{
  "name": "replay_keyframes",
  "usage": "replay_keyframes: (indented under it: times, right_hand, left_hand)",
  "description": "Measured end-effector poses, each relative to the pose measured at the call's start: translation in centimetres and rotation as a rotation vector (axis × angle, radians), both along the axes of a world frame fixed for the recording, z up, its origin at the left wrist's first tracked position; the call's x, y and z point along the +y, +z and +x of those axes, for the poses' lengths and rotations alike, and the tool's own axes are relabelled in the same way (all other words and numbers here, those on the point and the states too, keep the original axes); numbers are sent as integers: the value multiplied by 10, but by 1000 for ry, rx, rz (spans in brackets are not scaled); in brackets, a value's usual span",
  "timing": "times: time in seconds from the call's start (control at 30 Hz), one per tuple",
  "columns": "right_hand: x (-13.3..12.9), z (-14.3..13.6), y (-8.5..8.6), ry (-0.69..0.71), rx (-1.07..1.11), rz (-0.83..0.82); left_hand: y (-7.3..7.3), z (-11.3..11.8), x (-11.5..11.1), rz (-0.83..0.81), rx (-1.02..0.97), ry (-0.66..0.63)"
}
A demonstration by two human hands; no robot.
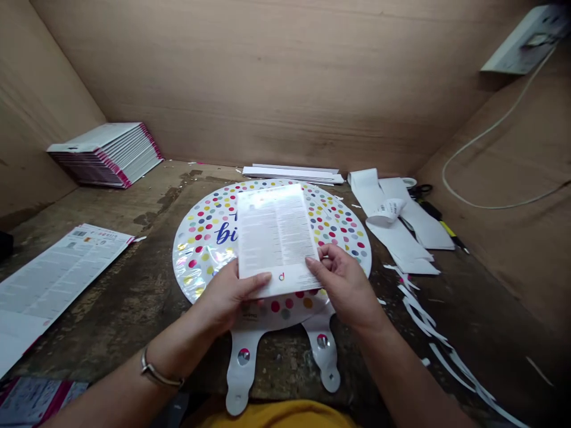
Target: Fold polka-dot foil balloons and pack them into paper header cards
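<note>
Both hands grip a white printed card packet (279,238) by its lower corners, tilted up toward me. My left hand (232,291) pinches the bottom left, thumb on the front. At the lower right edge, my right hand (343,282) closes on it with its thumb in front and fingers curled. Under the packet lies a round, flat foil balloon (200,238) with coloured dots and partly hidden blue lettering. Two pale tabs (243,368) stick out from the balloon's near edge.
Several stacked packets (107,156) stand back left; printed sheets (66,279) lie at left. Folded white strips (294,173) rest behind the balloon. On the right are paper label strips (401,226), scissors (422,190), a yellow-black cutter (439,223) and paper scraps (450,356). A cable (446,172) hangs from a socket box (520,44).
</note>
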State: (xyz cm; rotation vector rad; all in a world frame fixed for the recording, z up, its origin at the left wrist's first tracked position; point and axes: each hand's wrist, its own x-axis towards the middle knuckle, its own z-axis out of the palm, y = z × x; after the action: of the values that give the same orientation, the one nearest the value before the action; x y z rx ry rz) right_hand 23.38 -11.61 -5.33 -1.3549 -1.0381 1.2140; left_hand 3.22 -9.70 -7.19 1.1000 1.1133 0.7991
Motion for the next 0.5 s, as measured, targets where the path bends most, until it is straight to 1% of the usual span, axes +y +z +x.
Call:
replay_keyframes:
  times: [0.03,0.07,0.17,0.23,0.33,0.4,0.47,0.5]
  right_hand:
    - [-4,2,1,-14,76,-15]
    - [-9,4,1,-26,155,-32]
    - [-24,-1,-1,-2,408,-115]
    - [-34,-12,-5,9,516,-129]
    - [-41,-30,-12,-47,593,-76]
    - [-43,-35,-16,-67,633,-93]
    - [-44,-30,-18,-30,660,-160]
    - [-44,-24,-19,13,642,-189]
  left_hand:
    - [1,6,-5,-51,-117,-27]
    - [2,11,-9,-76,-188,-15]
    - [0,26,-21,-114,-251,108]
    - [-3,32,-26,-111,-267,132]
    - [-9,38,-31,-21,-238,150]
    - [-11,39,-33,32,-207,175]
    - [-13,40,-35,42,-222,176]
    - [-13,39,-35,40,-238,171]
